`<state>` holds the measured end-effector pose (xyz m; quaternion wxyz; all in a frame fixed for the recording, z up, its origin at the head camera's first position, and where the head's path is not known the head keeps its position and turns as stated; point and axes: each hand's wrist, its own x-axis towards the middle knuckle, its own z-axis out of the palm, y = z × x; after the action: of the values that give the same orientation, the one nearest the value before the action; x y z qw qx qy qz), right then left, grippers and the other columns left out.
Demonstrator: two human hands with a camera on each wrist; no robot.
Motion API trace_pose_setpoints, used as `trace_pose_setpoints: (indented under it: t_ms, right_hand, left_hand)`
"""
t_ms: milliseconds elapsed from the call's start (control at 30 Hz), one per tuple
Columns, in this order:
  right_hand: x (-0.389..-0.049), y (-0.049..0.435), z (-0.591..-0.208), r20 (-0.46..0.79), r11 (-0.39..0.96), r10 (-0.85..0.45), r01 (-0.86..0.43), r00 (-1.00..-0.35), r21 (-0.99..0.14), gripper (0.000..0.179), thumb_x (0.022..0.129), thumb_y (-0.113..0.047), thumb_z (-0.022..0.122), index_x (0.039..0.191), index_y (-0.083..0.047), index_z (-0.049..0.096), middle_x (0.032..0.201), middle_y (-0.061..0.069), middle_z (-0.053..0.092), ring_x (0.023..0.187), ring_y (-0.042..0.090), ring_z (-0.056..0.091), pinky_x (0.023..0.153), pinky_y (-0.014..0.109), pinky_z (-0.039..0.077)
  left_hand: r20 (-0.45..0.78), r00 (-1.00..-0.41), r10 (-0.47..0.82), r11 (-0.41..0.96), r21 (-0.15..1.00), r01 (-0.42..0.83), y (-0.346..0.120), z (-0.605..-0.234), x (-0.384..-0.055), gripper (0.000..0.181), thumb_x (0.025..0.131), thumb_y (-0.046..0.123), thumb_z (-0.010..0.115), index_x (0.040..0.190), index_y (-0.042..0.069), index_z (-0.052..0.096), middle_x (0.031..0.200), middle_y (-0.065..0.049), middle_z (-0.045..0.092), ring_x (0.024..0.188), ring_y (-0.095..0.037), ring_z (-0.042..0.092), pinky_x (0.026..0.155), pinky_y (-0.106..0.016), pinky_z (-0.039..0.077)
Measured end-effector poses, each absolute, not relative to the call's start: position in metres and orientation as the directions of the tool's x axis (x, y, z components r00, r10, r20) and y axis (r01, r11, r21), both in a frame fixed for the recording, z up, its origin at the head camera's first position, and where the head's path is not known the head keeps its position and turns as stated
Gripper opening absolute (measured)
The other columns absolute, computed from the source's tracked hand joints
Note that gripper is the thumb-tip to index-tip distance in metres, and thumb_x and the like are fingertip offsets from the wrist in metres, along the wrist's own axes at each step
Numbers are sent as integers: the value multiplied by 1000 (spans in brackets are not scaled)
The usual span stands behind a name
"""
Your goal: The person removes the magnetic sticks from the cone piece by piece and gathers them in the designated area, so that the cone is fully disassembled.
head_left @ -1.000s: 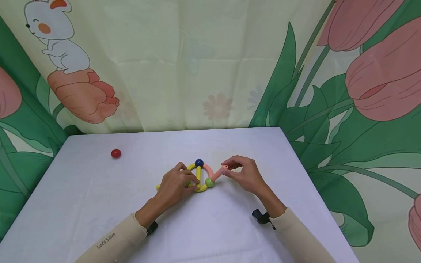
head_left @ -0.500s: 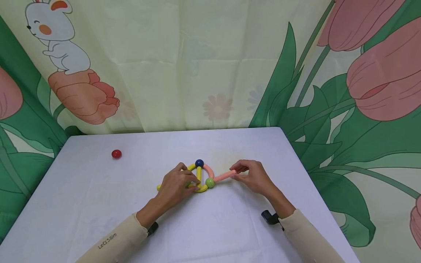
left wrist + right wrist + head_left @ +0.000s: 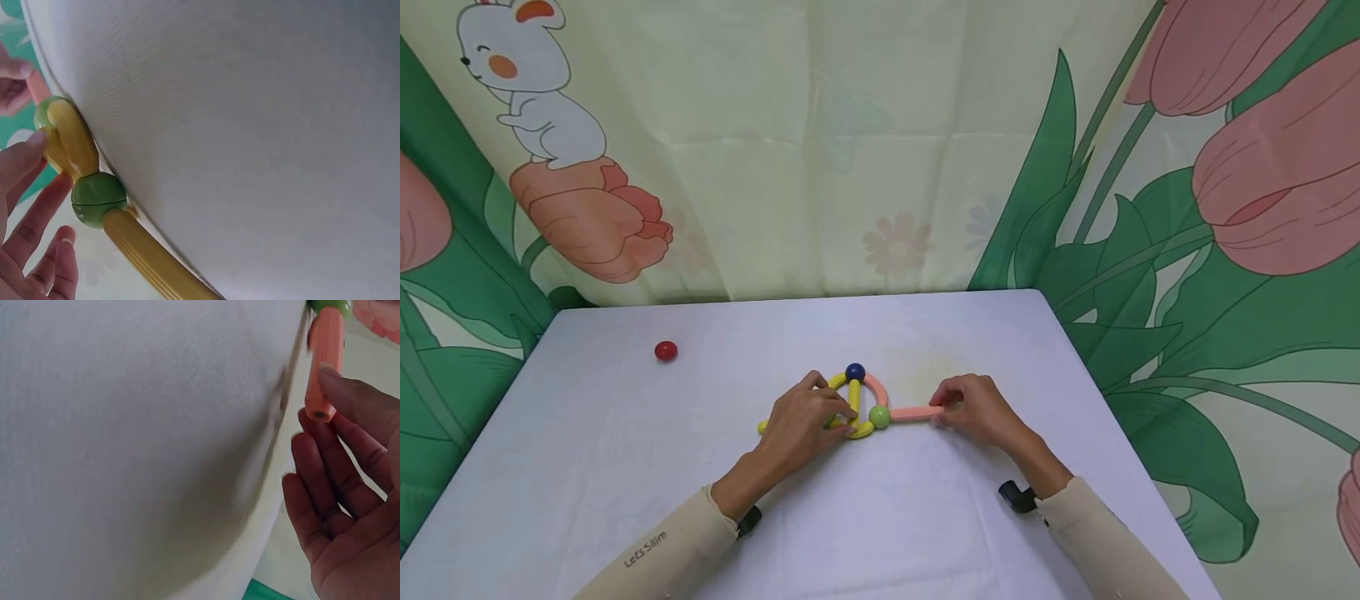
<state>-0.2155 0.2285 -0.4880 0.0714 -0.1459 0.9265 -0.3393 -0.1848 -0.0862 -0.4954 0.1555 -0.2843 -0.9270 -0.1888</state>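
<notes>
Glossy plastic, matt cloth

The dark-green ball (image 3: 99, 199) looks like smooth, glossy plastic; the red ball (image 3: 666, 351) shines too. The yellow rods (image 3: 78, 142) and straight pink rod (image 3: 326, 353) look like ribbed, duller plastic. The white tablecloth (image 3: 625, 450) is matt, finely woven fabric.

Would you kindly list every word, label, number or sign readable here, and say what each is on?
"Lets S...im", on the left sleeve; the second word's middle letters are too small to read surely.
No other text is legible: none shows on the straight pink stick, the light green ball or the cartoon backdrop.
</notes>
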Motion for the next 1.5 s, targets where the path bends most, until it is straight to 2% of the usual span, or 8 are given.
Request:
trace_pose_setpoints:
  t_ms: [400, 667, 833, 1000, 1233, 1500]
  right_hand:
    - [-212, 224, -492, -37, 747, -314, -223, -949, -626, 19, 80, -10, 93, 91, -18, 81, 89, -6, 73, 85, 11, 64, 83, 32, 53]
    - [-210, 218, -487, 14, 753, -338, -280, -941, -595, 28, 80, -16, 95, 105, -16, 82, 100, -3, 76, 97, 15, 66, 92, 40, 57]
    - [-208, 206, -484, 55, 725, -335, -295, -941, -623, 36, 82, -22, 94, 114, -15, 79, 107, -2, 77, 104, 19, 71, 94, 45, 59]
    - [-209, 190, -481, 102, 666, -325, -304, -940, -681, 43, 79, -30, 96, 117, -21, 79, 108, -6, 77, 106, 18, 69, 96, 49, 58]
    - [-211, 167, -479, 147, 603, -358, -348, -922, -718, 44, 79, -22, 97, 119, -20, 79, 111, -6, 77, 108, 17, 67, 98, 50, 56]
    - [-211, 148, -481, 166, 553, -397, -379, -903, -742, 44, 79, -20, 96, 120, -16, 78, 114, -5, 78, 108, 17, 67, 98, 50, 57]
  left_hand:
    - [392, -795, 463, 766, 275, 581, -86, -495, -184, 23, 76, 31, 98, 95, 27, 87, 97, 12, 82, 97, -9, 55, 71, -23, 52]
    - [380, -816, 436, 763, 325, 559, -88, -489, -183, 26, 76, 33, 98, 99, 26, 87, 101, 12, 82, 99, -9, 55, 69, -23, 51]
    - [365, -841, 400, 762, 378, 526, -95, -479, -180, 28, 78, 32, 96, 103, 26, 86, 102, 11, 81, 99, -9, 55, 69, -25, 51]
    - [356, -865, 353, 755, 438, 488, -108, -474, -178, 32, 78, 32, 97, 106, 24, 85, 104, 7, 80, 99, -11, 54, 69, -26, 51]
    - [311, -904, 295, 766, 489, 418, -128, -473, -177, 38, 77, 33, 97, 111, 24, 83, 106, 4, 80, 102, -13, 55, 78, -33, 53]
    - [237, -938, 251, 773, 534, 342, -151, -477, -177, 36, 78, 31, 97, 112, 26, 83, 108, 6, 79, 103, -19, 60, 82, -37, 52]
